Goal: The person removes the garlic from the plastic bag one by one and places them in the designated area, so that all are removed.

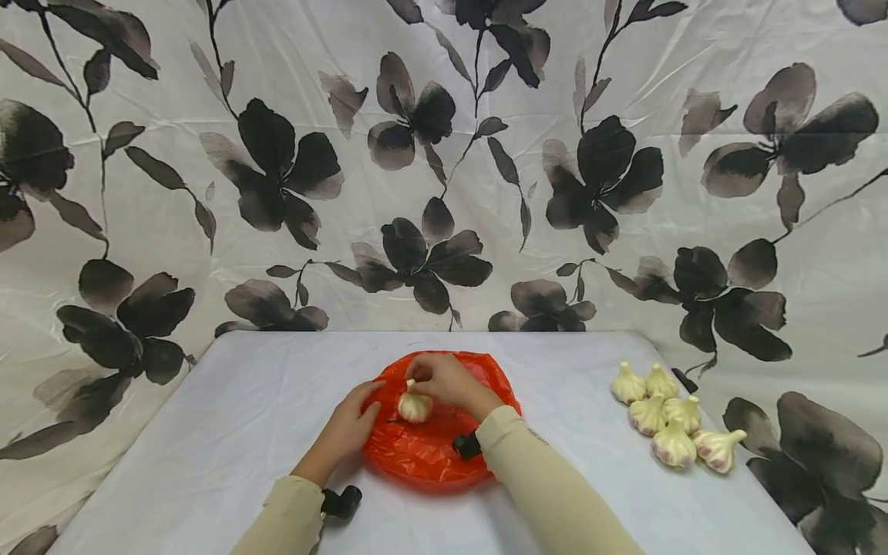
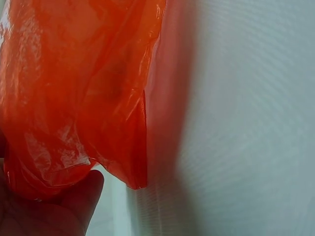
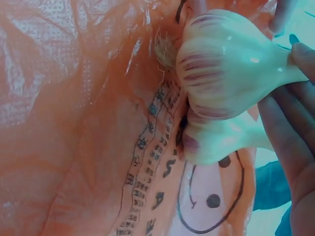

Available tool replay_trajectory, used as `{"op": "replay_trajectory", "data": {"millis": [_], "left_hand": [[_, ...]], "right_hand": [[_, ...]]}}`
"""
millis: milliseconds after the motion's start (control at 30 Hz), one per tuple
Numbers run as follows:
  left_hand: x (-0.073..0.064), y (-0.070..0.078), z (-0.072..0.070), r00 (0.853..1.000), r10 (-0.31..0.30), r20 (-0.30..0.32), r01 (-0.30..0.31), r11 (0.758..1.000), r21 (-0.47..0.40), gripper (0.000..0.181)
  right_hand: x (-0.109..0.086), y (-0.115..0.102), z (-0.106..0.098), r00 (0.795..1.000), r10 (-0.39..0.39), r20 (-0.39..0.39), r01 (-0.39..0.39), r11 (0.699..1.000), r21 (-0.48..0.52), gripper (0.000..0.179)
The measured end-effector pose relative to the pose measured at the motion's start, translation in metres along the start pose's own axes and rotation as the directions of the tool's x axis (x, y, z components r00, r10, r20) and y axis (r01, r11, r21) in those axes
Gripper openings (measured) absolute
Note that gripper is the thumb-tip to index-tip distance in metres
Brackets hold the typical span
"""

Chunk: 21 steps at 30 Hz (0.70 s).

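A red plastic bag (image 1: 433, 455) lies opened out at the middle of the table. My right hand (image 1: 447, 379) is over it and pinches a garlic bulb (image 1: 414, 406) by its stem. In the right wrist view this garlic bulb (image 3: 221, 64) is pale with purple streaks, its roots against the bag. A second garlic bulb (image 3: 214, 140) shows just below it. At the bag's left rim, my left hand (image 1: 350, 420) holds the plastic. The left wrist view shows the thumb (image 2: 88, 194) against the bag's edge; its other fingers are mostly hidden.
Several garlic bulbs (image 1: 673, 443) sit in a cluster near the table's right edge. The white tablecloth (image 1: 243, 416) spreads around the bag. Behind the table hangs a flowered curtain (image 1: 513, 223). Each wrist wears a small black camera (image 1: 341, 502).
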<state>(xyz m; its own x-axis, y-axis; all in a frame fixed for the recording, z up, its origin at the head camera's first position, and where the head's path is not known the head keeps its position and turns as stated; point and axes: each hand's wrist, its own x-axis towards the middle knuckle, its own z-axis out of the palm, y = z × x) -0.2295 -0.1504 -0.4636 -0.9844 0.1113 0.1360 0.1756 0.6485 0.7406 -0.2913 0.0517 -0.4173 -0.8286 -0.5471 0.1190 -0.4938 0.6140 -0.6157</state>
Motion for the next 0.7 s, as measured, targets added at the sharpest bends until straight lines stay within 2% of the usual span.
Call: {"op": "replay_trajectory", "data": {"millis": [333, 700], "left_hand": [[0.001, -0.003, 0.001, 1.000, 0.013, -0.006, -0.013, 1.000, -0.007, 0.043], [0.001, -0.004, 0.001, 1.000, 0.006, -0.005, -0.006, 1.000, 0.007, 0.044]], "right_hand": [[-0.008, -0.004, -0.008, 1.000, -0.010, -0.011, 0.010, 0.998, 0.065, 0.007], [-0.016, -0.001, -0.019, 0.999, -0.010, -0.036, 0.013, 0.996, 0.089, 0.012]]}}
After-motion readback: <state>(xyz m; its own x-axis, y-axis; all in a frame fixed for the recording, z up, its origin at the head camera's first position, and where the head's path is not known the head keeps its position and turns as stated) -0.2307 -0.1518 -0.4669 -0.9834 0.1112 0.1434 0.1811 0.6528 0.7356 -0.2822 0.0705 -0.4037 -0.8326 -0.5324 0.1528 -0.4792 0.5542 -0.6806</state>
